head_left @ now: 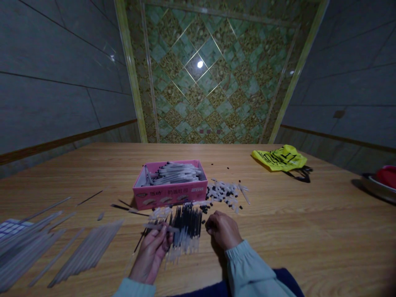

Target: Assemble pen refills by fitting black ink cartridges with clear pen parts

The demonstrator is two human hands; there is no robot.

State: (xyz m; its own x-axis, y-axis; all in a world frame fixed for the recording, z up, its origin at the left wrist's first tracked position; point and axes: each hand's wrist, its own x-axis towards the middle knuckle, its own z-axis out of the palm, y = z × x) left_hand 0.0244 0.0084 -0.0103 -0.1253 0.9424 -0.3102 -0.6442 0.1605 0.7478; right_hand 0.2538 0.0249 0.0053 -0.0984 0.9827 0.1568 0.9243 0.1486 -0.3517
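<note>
Between the thumb and fingers of my left hand (156, 243) is a clear pen barrel (161, 227), held nearly level. My right hand (223, 229) rests low over the wood with its fingers curled in; what they pinch, if anything, is hidden. Small black pieces (204, 208) lie just beyond its fingertips. Between my hands is a row of ink refills (187, 222), dark at the far end and clear toward me. Behind them stands an open pink box (171, 197) filled with assembled-looking pens (177, 172).
Bundles of clear tubes (89, 249) spread over the left of the table (309, 231). A pile of small white and black parts (224, 192) lies right of the box. A yellow bag (280, 158) sits at the back right. A bowl with something red (386, 177) is at the right edge.
</note>
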